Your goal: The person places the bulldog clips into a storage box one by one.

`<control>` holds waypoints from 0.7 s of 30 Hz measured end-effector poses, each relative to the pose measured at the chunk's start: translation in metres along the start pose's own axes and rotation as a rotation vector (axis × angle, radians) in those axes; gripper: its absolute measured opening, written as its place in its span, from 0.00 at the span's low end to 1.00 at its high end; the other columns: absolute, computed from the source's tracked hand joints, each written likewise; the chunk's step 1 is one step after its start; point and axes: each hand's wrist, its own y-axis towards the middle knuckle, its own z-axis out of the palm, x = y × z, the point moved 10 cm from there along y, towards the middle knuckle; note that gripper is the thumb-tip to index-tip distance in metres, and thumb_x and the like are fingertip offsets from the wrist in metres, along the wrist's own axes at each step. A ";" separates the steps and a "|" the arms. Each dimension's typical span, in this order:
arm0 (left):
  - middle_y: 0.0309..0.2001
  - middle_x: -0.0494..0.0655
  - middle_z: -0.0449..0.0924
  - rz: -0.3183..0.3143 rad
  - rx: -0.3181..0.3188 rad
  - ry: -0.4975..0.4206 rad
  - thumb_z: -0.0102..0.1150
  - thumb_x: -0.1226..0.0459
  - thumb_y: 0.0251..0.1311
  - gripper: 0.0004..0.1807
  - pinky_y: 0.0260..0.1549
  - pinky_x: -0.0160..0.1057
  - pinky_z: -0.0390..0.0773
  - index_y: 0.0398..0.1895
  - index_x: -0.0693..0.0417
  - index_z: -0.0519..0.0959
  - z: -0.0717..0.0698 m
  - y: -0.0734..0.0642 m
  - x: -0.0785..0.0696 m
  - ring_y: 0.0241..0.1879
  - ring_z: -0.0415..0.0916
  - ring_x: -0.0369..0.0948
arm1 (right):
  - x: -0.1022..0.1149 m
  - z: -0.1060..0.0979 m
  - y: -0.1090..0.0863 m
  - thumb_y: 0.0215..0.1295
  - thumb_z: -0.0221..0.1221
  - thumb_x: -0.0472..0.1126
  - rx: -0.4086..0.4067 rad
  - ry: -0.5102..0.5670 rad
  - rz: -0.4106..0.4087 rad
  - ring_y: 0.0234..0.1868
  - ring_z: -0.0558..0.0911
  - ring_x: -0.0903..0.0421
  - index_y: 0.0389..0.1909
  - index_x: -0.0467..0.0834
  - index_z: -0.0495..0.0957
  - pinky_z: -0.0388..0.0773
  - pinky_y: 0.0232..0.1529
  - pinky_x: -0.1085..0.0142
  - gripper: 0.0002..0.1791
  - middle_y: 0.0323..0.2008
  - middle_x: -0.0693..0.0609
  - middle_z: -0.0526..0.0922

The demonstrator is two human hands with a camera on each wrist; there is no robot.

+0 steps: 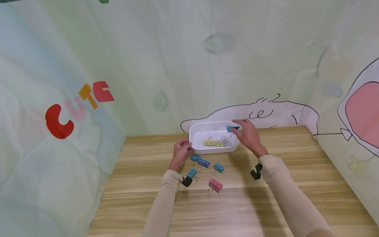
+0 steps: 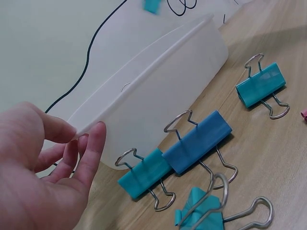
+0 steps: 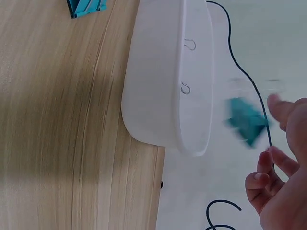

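A white plastic bin (image 1: 213,150) stands near the table's back edge with several yellow binder clips (image 1: 209,143) inside. My left hand (image 1: 181,152) pinches the bin's left rim between thumb and fingers, as the left wrist view shows closely. At the bin's right end, my right hand (image 1: 248,135) has its thumb and fingers spread. A teal binder clip (image 3: 247,120), blurred by motion, is in the air just off those fingertips. In front of the bin lie a blue binder clip (image 2: 196,142), several other teal binder clips (image 2: 261,85) and a pink binder clip (image 1: 215,185).
The wood-grain table (image 1: 142,204) extends around the bin on both sides. Right behind it hangs a printed cloth backdrop (image 1: 177,65). The loose clips lie close to my left wrist, their wire handles sticking out.
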 end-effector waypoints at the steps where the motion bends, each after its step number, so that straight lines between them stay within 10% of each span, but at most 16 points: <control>1: 0.58 0.69 0.72 0.001 0.001 0.001 0.54 0.72 0.74 0.22 0.47 0.38 0.88 0.67 0.72 0.68 0.000 0.000 0.000 0.53 0.79 0.58 | -0.001 -0.001 -0.001 0.70 0.67 0.47 -0.009 -0.005 0.003 0.62 0.75 0.33 0.65 0.40 0.79 0.77 0.61 0.37 0.27 0.63 0.32 0.75; 21: 0.59 0.71 0.72 0.033 0.009 -0.001 0.53 0.73 0.74 0.21 0.45 0.36 0.88 0.66 0.75 0.68 0.002 -0.003 -0.003 0.50 0.79 0.55 | 0.001 0.002 -0.012 0.68 0.68 0.56 0.049 -0.030 -0.037 0.62 0.75 0.33 0.73 0.45 0.71 0.78 0.60 0.34 0.37 0.68 0.33 0.71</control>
